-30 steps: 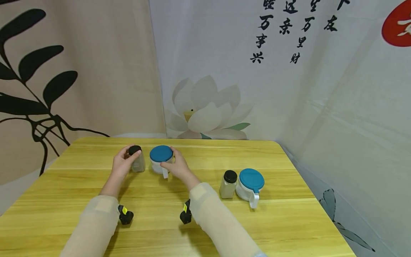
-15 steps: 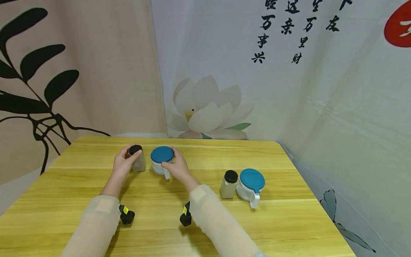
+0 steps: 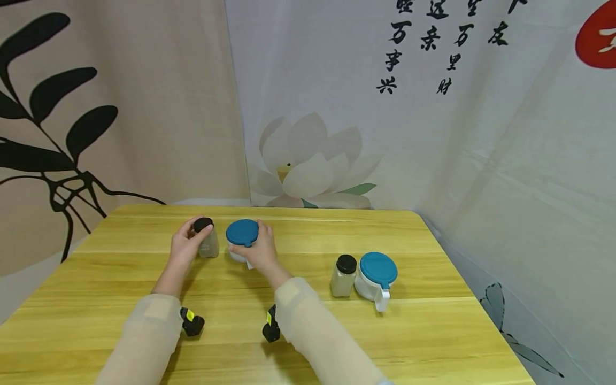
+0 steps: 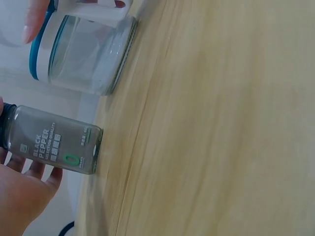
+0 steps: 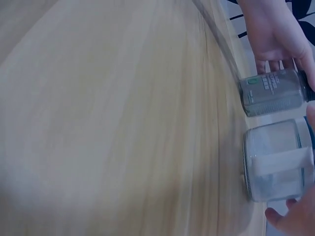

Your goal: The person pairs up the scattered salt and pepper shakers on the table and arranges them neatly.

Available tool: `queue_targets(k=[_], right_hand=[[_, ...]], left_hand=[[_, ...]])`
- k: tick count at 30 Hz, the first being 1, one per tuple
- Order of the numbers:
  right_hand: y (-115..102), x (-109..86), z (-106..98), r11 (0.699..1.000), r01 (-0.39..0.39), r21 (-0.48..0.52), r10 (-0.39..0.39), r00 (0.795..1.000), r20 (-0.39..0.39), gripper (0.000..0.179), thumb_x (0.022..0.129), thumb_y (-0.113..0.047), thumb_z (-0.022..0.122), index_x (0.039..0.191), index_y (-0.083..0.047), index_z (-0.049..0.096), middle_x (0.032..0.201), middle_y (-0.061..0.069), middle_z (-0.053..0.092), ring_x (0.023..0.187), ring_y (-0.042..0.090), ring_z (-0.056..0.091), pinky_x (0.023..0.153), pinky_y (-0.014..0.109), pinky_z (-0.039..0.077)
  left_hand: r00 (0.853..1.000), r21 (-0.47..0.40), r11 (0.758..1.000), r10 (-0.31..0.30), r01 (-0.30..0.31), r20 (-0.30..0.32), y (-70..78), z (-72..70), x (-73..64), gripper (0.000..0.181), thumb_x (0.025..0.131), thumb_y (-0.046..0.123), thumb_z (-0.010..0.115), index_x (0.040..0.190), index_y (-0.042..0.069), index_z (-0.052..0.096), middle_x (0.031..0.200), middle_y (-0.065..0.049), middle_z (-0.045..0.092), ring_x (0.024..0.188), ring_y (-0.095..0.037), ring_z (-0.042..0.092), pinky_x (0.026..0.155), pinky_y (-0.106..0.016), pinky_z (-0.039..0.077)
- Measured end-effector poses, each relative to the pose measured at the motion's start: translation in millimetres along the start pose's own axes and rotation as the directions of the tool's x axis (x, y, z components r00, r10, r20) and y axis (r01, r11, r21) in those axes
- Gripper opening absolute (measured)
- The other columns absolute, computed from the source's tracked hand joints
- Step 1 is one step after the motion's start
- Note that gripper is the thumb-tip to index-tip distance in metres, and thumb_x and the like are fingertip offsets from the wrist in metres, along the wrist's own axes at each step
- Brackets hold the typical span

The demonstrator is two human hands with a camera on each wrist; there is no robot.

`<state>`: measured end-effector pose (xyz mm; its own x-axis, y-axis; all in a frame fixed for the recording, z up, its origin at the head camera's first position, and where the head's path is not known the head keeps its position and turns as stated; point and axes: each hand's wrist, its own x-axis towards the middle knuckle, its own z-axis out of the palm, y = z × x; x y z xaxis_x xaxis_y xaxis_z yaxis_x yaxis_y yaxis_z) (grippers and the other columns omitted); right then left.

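On the left of the table, my left hand (image 3: 184,247) grips a pepper bottle (image 3: 209,246) around its black cap. Its label reads "BLACK PEPPER" in the left wrist view, and the grey bottle (image 4: 51,140) stands upright on the wood. Just right of it is a clear glass seasoning jar (image 5: 273,172) with a white collar and handle and a blue lid (image 3: 242,231). My right hand (image 3: 263,254) holds this jar near the lid, thumb across the front and fingers around the far right side. A narrow gap separates bottle and jar.
Farther right on the wooden table (image 3: 433,331) stand a second black-capped bottle (image 3: 343,283) with pale contents and another blue-lidded jar (image 3: 377,270), close together. A printed curtain (image 3: 317,107) hangs behind the table's far edge.
My right hand has shifted a little left around the jar, its thumb now farther across the front below the lid. My left hand and the pepper bottle stay nearly in place.
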<state>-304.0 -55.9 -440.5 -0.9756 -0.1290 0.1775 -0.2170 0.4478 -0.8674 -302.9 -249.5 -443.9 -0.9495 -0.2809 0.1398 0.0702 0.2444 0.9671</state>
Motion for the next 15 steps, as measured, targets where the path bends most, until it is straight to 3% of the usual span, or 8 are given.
queue_targets(k=[9, 15], right_hand=[[-2.6, -1.2, 5.7, 0.999, -0.019, -0.037, 0.018, 0.999, -0.036, 0.099, 0.074, -0.039, 0.082, 0.15, -0.008, 0.027, 0.142, 0.014, 0.033, 0.126, 0.031, 0.043, 0.098, 0.045, 0.042], [-3.1, -0.7, 7.9, 0.999, -0.036, -0.023, 0.035, 0.998, -0.047, 0.097, 0.075, -0.036, 0.083, 0.149, -0.008, 0.028, 0.141, 0.013, 0.033, 0.126, 0.031, 0.042, 0.098, 0.044, 0.041]], left_hand=[[1.0, -0.023, 1.0, -0.018, 0.017, -0.025, 1.3, 3.7, -2.1, 0.064, 0.091, 0.039, 0.065, 0.145, 0.011, 0.043, 0.132, -0.013, 0.046, 0.099, -0.013, 0.042, 0.08, -0.026, 0.041], [0.997, -0.058, 0.998, 0.021, -0.025, -0.074, -1.3, 6.4, -2.7, 0.062, 0.088, 0.039, 0.069, 0.139, 0.009, 0.05, 0.127, -0.013, 0.05, 0.096, -0.013, 0.043, 0.077, -0.023, 0.04]])
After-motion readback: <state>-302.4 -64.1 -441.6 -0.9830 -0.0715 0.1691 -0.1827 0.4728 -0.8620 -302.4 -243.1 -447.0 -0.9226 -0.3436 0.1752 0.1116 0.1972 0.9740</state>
